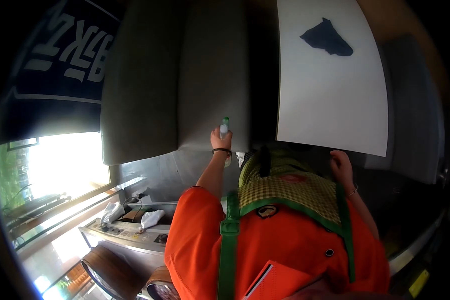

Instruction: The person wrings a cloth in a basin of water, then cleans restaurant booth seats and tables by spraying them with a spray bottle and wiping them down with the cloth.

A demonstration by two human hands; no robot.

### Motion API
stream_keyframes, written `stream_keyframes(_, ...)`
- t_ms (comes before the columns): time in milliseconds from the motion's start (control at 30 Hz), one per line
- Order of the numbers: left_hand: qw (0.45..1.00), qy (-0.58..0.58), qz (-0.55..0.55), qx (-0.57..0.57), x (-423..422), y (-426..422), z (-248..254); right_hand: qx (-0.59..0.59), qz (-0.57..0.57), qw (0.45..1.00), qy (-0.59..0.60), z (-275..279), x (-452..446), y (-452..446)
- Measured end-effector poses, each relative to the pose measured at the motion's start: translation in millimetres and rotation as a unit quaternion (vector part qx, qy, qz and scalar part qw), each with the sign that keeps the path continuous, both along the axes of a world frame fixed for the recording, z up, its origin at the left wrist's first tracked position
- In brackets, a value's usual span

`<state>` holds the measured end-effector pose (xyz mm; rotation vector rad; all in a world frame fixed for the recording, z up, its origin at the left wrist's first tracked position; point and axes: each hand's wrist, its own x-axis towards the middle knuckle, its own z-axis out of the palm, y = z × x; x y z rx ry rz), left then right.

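My left hand is closed around a spray bottle with a green and white head, held over the grey bench seat. Part of the bottle's body shows below the wrist. Close to the near edge of the white table, my right hand hangs with curled fingers, and nothing shows in it. A dark cloth lies crumpled at the far end of that table.
Another grey seat is right of the table. A dark blue banner with white characters hangs at left above a bright window. Lower left, a metal counter unit holds white crumpled bags, with round wooden steamers beside it.
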<state>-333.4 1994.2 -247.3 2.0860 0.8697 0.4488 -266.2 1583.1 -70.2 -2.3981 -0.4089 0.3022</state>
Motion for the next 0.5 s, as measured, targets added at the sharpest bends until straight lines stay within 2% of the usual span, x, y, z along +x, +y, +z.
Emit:
stream_keyframes(67, 0.998, 0.057, 0.032, 0.007, -15.9, -18.2, 1.0, -0.009, 0.015, 1.0, -0.011, -2.5, 3.1, -23.4)
stream_keyframes(233, 0.996, 0.065, 0.064, 0.022, -45.3, -53.4, -10.2, -0.006, 0.016, 0.999, -0.039, -8.7, 10.2, -60.1)
stream_keyframes(267, 0.998, 0.051, 0.047, 0.0, -56.2, -56.3, -28.2, -0.007, 0.023, 0.999, -0.037, -9.8, 11.5, -67.9)
stream_keyframes(333, 0.998, 0.039, 0.039, -0.02, -65.1, -66.0, -25.6, 0.003, 0.037, 0.998, -0.041, -18.1, 16.7, -79.4)
stream_keyframes(400, 0.988, 0.096, 0.118, 0.027, -70.0, -83.0, -16.3, 0.006, 0.063, 0.997, -0.037, -23.5, 21.5, -87.8)
stream_keyframes(500, 0.98, 0.129, 0.154, -0.008, -80.7, -94.2, 0.7, 0.006, 0.087, 0.996, -0.02, -22.9, 31.7, -82.3)
